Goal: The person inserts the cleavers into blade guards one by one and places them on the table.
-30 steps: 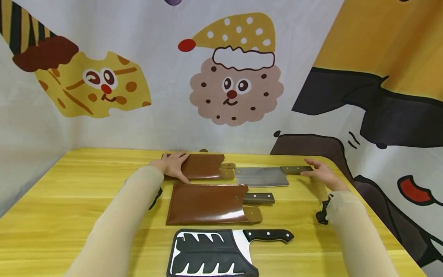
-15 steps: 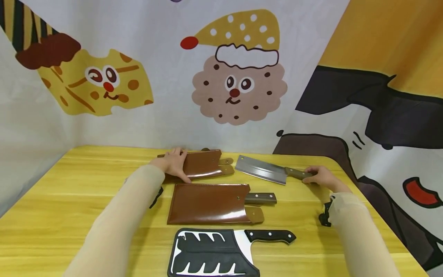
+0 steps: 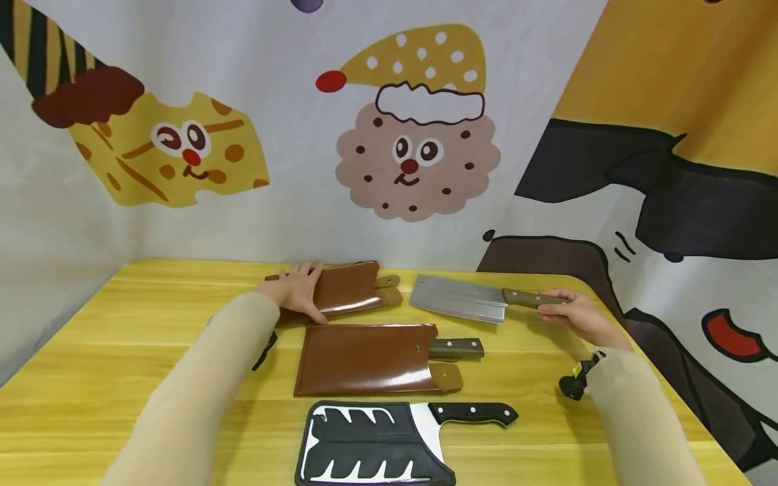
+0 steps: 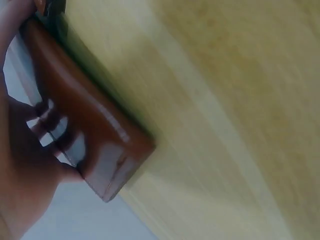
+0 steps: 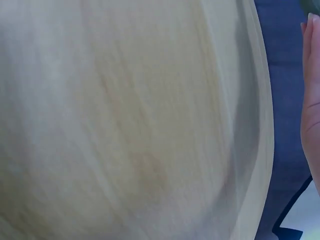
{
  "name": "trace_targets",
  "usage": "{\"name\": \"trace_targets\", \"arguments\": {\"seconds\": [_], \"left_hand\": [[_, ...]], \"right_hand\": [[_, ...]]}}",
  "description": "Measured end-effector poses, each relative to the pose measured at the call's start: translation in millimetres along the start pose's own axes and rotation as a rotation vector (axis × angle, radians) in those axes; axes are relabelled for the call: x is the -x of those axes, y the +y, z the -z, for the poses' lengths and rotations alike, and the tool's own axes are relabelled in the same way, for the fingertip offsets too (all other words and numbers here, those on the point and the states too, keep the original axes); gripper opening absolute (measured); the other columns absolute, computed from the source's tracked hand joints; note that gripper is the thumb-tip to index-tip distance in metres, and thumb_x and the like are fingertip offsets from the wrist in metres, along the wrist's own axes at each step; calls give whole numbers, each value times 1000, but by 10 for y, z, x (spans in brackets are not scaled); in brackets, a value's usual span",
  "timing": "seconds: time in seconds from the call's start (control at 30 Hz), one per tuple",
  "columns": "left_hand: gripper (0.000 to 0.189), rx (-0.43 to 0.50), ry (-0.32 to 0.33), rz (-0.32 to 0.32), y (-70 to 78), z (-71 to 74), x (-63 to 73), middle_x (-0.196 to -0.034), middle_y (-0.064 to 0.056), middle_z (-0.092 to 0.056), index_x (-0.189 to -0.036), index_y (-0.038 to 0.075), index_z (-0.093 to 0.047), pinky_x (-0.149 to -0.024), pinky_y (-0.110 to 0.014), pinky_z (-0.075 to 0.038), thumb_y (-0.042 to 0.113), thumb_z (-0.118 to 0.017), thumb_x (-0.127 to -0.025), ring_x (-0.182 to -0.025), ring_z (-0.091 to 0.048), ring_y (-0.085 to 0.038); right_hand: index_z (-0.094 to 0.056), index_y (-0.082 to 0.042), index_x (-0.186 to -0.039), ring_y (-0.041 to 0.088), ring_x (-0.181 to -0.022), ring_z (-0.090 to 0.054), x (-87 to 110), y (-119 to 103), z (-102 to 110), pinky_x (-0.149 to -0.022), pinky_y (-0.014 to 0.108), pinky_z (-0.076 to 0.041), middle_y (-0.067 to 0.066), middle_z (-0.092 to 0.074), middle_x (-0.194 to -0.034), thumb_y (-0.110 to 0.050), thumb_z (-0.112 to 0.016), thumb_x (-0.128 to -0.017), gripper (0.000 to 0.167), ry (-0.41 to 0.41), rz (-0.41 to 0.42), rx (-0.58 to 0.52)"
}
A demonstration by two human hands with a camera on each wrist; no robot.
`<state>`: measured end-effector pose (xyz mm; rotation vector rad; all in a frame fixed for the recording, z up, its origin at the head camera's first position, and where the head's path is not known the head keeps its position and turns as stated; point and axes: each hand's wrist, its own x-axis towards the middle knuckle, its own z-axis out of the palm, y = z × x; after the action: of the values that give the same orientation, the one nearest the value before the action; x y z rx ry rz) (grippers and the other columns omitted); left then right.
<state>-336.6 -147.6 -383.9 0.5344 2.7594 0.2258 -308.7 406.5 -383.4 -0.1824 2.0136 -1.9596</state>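
Observation:
At the back of the table, my left hand (image 3: 299, 290) grips the closed end of a brown leather knife sheath (image 3: 346, 289), thumb on the near edge and fingers over the far one. In the left wrist view the glossy sheath (image 4: 90, 115) is tilted beside the hand (image 4: 30, 165). My right hand (image 3: 577, 315) holds a cleaver (image 3: 458, 297) by its wooden handle, the bare blade pointing left towards the sheath's strap end, a small gap apart. The right wrist view shows only part of the right hand (image 5: 312, 110) at its right edge; the blade is out of that view.
A second brown sheath (image 3: 365, 358) with a cleaver handle (image 3: 457, 348) sticking out lies in the middle. Nearer still is a black-handled cleaver (image 3: 474, 412) in a black-and-white blade cover (image 3: 365, 442). A printed curtain (image 3: 292, 229) hangs behind the wooden table (image 3: 152, 351).
My right hand has taken the cleaver's handle; the blade turned and shifted slightly. My left hand has tilted the sheath and drawn it a little left, away from the blade.

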Motion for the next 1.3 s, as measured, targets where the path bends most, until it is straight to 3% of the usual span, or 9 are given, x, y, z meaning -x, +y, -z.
{"name": "trace_targets", "arguments": {"seconds": [0.13,0.33,0.47,0.57,0.8,1.3], "left_hand": [[121,37,31,-22,-52,17,53,-150,-30,-10,-149,-4,-4,-104,-71,-14,53,-75,-69,-137,-15,-50],[120,18,69,-59,-140,79,143,-148,-32,-14,-148,-4,-6,-103,-72,-14,52,-76,-68,-135,-19,-52],[120,20,91,-94,-163,118,203,-148,-31,-16,-148,-4,-9,-104,-70,-16,51,-77,-67,-135,-20,-51],[118,31,100,-114,-150,139,241,-148,-30,-17,-149,-3,-10,-105,-68,-16,50,-77,-67,-135,-20,-50],[116,45,93,-139,-65,152,270,-150,-27,-15,-149,-1,-8,-108,-65,-16,48,-76,-69,-137,-18,-46],[118,12,75,-206,113,191,340,-150,-24,-18,-150,0,-9,-108,-63,-18,51,-76,-67,-137,-20,-44]], "right_hand": [[-67,-16,-100,14,-81,-70,33,13,-18,-75,24,-55,3,-70,-88,8,-50,-91,30,-13,32,-63],[-69,-12,-100,14,-79,-70,93,-5,-24,-73,21,-55,5,-67,-90,12,-43,-92,36,-36,87,-192],[-68,-14,-100,13,-78,-70,119,-57,-37,-72,20,-55,4,-65,-91,9,-48,-91,32,-7,94,-176],[-68,-14,-99,12,-78,-70,108,-92,-67,-71,20,-55,3,-66,-89,8,-50,-91,30,-1,87,-158],[-69,-9,-100,14,-78,-70,66,-142,-152,-72,21,-55,6,-68,-89,13,-42,-92,36,-112,125,-230],[-70,-12,-102,13,-77,-70,53,-201,-267,-71,22,-55,5,-73,-82,10,-44,-92,35,-153,116,-159]]}}
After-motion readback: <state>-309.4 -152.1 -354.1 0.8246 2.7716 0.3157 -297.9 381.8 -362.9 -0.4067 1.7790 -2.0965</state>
